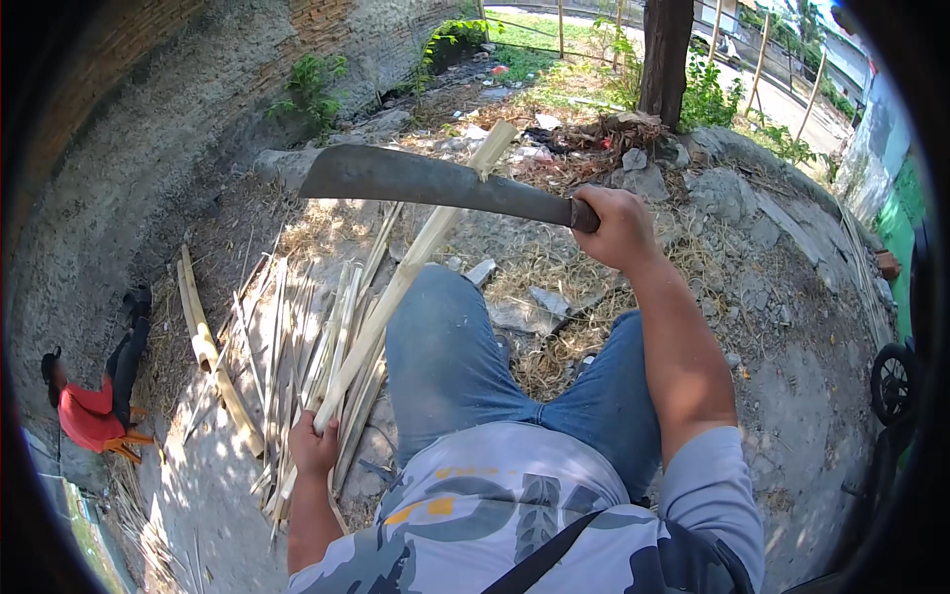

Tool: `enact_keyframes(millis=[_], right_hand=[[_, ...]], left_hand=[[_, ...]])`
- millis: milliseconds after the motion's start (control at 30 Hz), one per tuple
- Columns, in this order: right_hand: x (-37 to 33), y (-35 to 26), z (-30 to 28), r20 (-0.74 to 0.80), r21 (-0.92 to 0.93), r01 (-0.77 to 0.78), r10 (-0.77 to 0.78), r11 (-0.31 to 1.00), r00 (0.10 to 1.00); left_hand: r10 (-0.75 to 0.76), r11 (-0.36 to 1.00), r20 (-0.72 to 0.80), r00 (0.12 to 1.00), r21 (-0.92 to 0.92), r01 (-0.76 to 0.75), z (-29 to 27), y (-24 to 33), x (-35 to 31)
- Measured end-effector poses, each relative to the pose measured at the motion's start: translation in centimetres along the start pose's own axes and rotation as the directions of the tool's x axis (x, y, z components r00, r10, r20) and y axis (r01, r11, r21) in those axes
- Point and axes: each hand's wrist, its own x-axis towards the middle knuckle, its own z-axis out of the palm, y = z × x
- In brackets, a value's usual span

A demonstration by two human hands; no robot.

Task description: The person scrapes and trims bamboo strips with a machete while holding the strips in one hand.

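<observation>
A seated person's right hand (pixel 616 230) is closed around the handle of a broad machete (pixel 396 180), its blade lying across the upper end of a long pale wooden strip (pixel 391 285). The left hand (pixel 314 445) grips that strip near its lower end; it slants up past the left knee (pixel 435 297), above a pile of loose strips (pixel 341 307) on the ground. Whether the blade has bitten in cannot be told. The main danger would be a slip: if the blade skidded down the strip, it could reach the knee or the left hand. With the upper end seemingly unsupported, a hard stroke might also twist the strip or split it unevenly.
</observation>
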Motion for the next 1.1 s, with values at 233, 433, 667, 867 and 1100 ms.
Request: enact_keyframes(millis=[233,433,667,867,1100], right_hand=[[0.9,-2.1,0.3,0.012,0.099,-0.142,0.142,0.985,0.99],[1.7,-2.3,-2.3,0.263,0.072,-0.145,0.122,0.987,0.957],[0.8,-5.4,0.1,0.389,-0.122,0.287,-0.22,0.95,0.894],[-1.8,4.8,-3.5,0.229,-0.179,-0.264,0.301,0.948,0.926],[-3.7,8.3,-0.8,0.244,-0.283,-0.369,0.439,0.885,0.865]], left_hand=[[0.087,0.99,-0.026,0.996,-0.107,-0.09,0.2,1.9,0.5],[0.056,0.974,0.031,0.998,-0.223,-0.047,0.1,4.6,2.6],[0.091,0.99,0.09,0.992,-0.117,-0.08,0.9,7.9,4.5],[0.101,0.994,0.146,0.984,-0.06,-0.093,-1.5,3.1,4.1],[0.089,0.995,0.242,0.966,0.026,-0.099,2.2,5.6,6.4]])
